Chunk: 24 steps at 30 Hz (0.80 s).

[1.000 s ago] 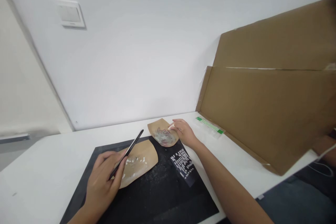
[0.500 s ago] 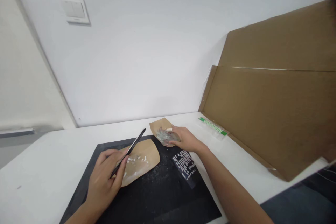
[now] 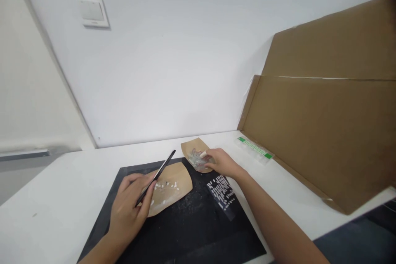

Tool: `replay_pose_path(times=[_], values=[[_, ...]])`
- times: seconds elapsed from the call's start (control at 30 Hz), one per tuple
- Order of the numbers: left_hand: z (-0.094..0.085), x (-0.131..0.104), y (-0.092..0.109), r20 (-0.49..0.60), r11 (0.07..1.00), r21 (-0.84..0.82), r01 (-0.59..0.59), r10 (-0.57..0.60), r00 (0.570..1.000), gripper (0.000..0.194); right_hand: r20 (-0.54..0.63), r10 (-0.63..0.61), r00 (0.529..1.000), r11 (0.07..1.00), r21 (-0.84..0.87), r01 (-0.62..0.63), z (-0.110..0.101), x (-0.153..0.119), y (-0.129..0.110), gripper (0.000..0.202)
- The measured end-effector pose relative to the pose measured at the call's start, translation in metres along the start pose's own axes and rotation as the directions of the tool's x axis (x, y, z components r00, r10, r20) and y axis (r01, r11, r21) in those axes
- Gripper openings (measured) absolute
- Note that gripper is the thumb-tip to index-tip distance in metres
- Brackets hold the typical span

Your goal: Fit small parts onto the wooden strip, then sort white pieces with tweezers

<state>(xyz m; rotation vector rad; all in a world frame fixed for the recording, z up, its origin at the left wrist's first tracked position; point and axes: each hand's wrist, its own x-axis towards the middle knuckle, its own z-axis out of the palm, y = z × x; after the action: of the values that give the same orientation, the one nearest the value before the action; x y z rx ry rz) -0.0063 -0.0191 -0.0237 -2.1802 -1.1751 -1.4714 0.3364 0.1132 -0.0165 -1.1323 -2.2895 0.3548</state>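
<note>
My left hand (image 3: 131, 200) is closed around a slim black tool (image 3: 161, 171) with a pale strip along it, slanting up to the right; its exact kind is unclear. Under it, a curved brown paper piece (image 3: 181, 177) carries several small white bits and a whitish smear. My right hand (image 3: 224, 163) is at the second brown paper piece (image 3: 196, 144), where a crumpled, clear-grey material (image 3: 195, 160) lies. A small white piece (image 3: 203, 154) shows at its fingertips, seemingly gripped. Beside that hand, rows of small white strips sit on a dark card (image 3: 222, 194).
A black mat (image 3: 185, 235) lies under the work on a white table (image 3: 55, 198). A clear packet with green ends (image 3: 255, 148) is at the right, by an upright folded cardboard sheet (image 3: 312, 119). The white wall (image 3: 173, 70) stands behind.
The whole view has shifted slightly, moving the scene to the right. The white piece at my right fingertips is tilted more upward. My left hand keeps its hold on the black tool.
</note>
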Motion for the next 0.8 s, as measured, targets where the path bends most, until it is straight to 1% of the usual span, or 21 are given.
replay_pose_path(times=[0.13, 0.27, 0.37, 0.5, 0.67, 0.8], values=[[-0.0004, 0.0002, 0.0002, -0.004, 1.0, 0.005, -0.006, 0.006, 1.0, 0.034, -0.042, 0.017, 0.999, 0.996, 0.084, -0.013, -0.0042, 0.0017, 0.0002, 0.015], [-0.001, 0.0, 0.0004, 0.002, 1.0, 0.004, -0.002, 0.002, 1.0, 0.033, -0.103, 0.057, 0.993, 0.989, 0.14, -0.042, -0.0073, 0.003, 0.0011, 0.007], [-0.0023, 0.0014, 0.0022, -0.012, 1.0, -0.008, -0.004, 0.004, 1.0, 0.034, -0.139, 0.095, 0.986, 0.98, 0.189, -0.068, -0.0065, 0.0039, 0.0019, 0.014], [-0.0035, 0.0042, 0.0045, -0.019, 1.0, -0.011, -0.008, 0.008, 1.0, 0.034, -0.155, 0.146, 0.977, 0.957, 0.271, -0.1, -0.0023, 0.0046, 0.0027, 0.021], [-0.0023, 0.0028, 0.0021, -0.023, 1.0, -0.007, -0.017, 0.016, 1.0, 0.034, -0.201, 0.187, 0.961, 0.934, 0.339, -0.111, 0.001, 0.006, 0.0048, 0.02], [-0.0011, -0.0002, -0.0005, 0.001, 1.0, -0.01, -0.007, 0.007, 1.0, 0.036, -0.25, 0.22, 0.943, 0.927, 0.353, -0.123, -0.0004, 0.0066, 0.006, 0.021]])
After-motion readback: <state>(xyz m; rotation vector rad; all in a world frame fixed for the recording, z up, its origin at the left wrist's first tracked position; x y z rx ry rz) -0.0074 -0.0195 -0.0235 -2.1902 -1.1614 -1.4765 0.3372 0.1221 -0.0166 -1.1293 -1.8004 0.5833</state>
